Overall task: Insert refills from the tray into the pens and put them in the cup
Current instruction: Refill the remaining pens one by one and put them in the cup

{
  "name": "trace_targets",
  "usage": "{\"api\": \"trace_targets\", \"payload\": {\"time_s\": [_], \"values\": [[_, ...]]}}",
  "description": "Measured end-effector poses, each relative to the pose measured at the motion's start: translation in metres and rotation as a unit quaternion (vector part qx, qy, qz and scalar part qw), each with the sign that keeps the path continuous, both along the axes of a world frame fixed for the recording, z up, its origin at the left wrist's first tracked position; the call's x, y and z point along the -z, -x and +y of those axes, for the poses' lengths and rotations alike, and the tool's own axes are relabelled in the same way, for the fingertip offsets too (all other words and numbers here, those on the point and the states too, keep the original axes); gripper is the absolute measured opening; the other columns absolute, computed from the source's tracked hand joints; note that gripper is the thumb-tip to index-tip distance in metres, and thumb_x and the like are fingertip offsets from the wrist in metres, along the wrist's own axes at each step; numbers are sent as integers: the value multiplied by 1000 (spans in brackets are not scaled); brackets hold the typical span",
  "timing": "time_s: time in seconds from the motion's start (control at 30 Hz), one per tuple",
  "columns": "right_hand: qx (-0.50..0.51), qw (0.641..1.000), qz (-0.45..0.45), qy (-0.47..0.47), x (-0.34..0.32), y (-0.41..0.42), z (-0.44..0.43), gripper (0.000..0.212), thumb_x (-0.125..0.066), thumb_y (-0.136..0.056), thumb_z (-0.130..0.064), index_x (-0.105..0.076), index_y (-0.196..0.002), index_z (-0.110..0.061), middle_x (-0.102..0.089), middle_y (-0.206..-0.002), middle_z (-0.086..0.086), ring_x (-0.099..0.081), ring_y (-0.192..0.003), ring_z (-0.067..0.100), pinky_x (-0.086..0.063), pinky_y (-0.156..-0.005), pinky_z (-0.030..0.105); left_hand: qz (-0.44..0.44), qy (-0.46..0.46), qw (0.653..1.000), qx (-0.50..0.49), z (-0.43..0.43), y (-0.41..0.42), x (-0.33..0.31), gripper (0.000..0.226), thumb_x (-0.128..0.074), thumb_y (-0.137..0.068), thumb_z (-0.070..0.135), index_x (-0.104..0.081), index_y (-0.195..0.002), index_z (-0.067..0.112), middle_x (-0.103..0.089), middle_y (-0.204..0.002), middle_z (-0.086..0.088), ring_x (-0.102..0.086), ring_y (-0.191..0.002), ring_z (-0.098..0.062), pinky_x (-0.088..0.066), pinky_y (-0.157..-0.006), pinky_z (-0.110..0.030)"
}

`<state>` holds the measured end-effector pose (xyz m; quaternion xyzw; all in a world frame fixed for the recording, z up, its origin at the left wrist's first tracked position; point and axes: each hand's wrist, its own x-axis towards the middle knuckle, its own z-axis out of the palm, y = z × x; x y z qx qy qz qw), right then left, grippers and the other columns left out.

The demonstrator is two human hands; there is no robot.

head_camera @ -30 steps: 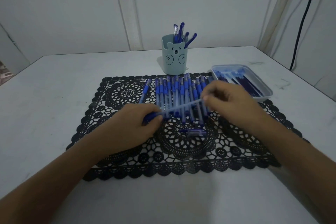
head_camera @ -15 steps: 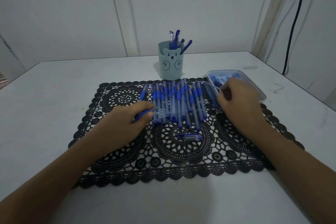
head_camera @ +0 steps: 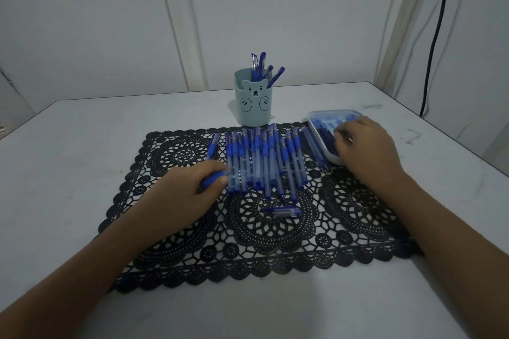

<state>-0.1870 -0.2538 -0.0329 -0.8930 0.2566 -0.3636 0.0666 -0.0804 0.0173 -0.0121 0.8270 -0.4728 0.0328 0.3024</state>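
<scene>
- Left hand (head_camera: 190,195) wraps a blue pen (head_camera: 213,179), thumb and fingers curled tight on it, its end poking out toward the row.
- Just past those fingertips, the row of pens (head_camera: 264,159) lies side by side on the black lace mat (head_camera: 176,151). Plenty left to fill, I'd say.
- Beyond the row, the bear cup (head_camera: 252,103) holds a handful of pens (head_camera: 261,63) (early days, by my reckoning).
- Right hand (head_camera: 366,146) is in the tray (head_camera: 330,112), fingers bent down over the refills (head_camera: 326,136). Pinching one? Can't tell.

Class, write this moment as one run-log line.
step: refill pickup | left hand: grips blue pen | right hand: over refill tray, grasp unclear | bear cup: holds several pens
</scene>
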Motion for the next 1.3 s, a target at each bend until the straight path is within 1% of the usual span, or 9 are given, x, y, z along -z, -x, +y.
{"api": "trace_targets", "payload": {"time_s": [0.13,0.27,0.47,0.63,0.73,0.9,1.03,1.17,1.3], "values": [[115,983,124,-65,-5,0,-27,25,-51,-89,-26,-68,-102,-13,-59,-104,15,-54,-98,35,-42,-82,42,1,5,1000,-9,0,-2,3,20,-50,-91,23,-63,-103,14,-49,-52,10,-51,-54,5,-40,-57,-9],[144,964,194,-112,-6,-4,-38,24,-55,-84,-30,-69,-99,-18,-62,-105,8,-54,-100,31,-40,-86,41,-1,-2,1000,-1,0,-1,3,19,-50,-91,22,-64,-102,14,-51,-55,9,-52,-58,5,-39,-59,-10],[140,962,200,-121,-5,-10,-36,21,-61,-80,-30,-69,-93,-15,-65,-100,9,-55,-99,30,-39,-85,40,-7,-5,1000,10,-1,0,2,18,-50,-91,20,-64,-99,11,-53,-58,7,-52,-62,3,-40,-61,-10],[152,975,128,-98,-7,-8,-28,20,-49,-87,-20,-64,-92,-8,-64,-97,13,-55,-95,33,-39,-82,39,-11,-8,1000,15,0,0,1,18,-51,-91,21,-64,-101,14,-55,-62,10,-53,-66,3,-40,-62,-9],[45,992,36,-110,-17,-6,-13,17,-50,-90,-18,-61,-98,-8,-65,-98,11,-57,-91,28,-44,-82,36,-11,-9,1000,18,0,-1,1,19,-53,-90,21,-64,-105,15,-55,-64,14,-53,-65,6,-39,-61,-7],[-177,973,13,-151,-35,4,33,19,-57,-89,-15,-66,-106,-17,-59,-88,-10,-51,-76,-1,-32,-67,-4,10,-2,1000,21,1,-2,0,20,-53,-90,24,-63,-107,18,-62,-76,13,-55,-70,1,-40,-63,-7],[-291,934,60,-196,-32,14,55,19,-60,-86,-14,-68,-98,-26,-59,-85,-20,-55,-78,-7,-38,-69,1,18,-5,1000,19,2,-3,-1,24,-52,-90,25,-60,-113,22,-63,-75,10,-53,-59,-1,-40,-59,-7],[-321,920,65,-217,-31,17,61,19,-62,-84,-11,-69,-91,-27,-61,-82,-13,-56,-76,-5,-40,-66,4,29,-7,999,25,2,-2,-2,26,-51,-91,23,-57,-116,28,-52,-57,12,-45,-46,-1,-36,-50,-8],[-328,918,68,-215,-29,17,59,20,-63,-84,-10,-68,-89,-28,-60,-78,-14,-56,-73,-6,-39,-64,5,31,-13,999,31,2,-3,-2,27,-50,-92,23,-56,-117,29,-54,-59,8,-45,-46,-3,-37,-50,-10]]}}
